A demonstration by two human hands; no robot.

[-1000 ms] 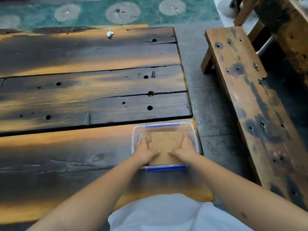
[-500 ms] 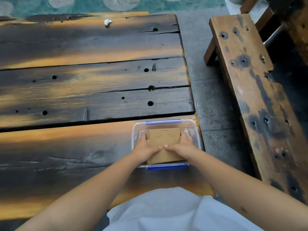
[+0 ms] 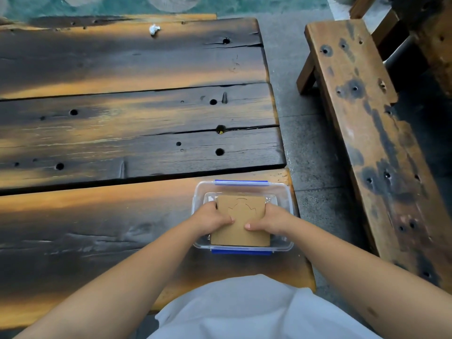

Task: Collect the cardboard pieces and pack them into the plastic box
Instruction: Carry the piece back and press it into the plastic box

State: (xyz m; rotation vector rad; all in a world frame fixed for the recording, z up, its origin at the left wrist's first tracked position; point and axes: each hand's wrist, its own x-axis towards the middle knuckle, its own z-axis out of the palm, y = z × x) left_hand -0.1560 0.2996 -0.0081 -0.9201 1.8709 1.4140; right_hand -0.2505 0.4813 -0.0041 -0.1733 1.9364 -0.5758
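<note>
brown cardboard stack (image 3: 241, 222) lies long axis twelve-to-six inside the clear plastic box (image 3: 286, 192); left hand (image 3: 211, 218) at nine, right hand (image 3: 267, 220) at three, fingers clamped on its sides.

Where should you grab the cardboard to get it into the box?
Take the cardboard by its two side edges, one hand from each side, as the left hand and right hand do now. It is a flat sheet nearly as wide as the box, so side grips probably keep it level while thumbs on top press it down.
</note>
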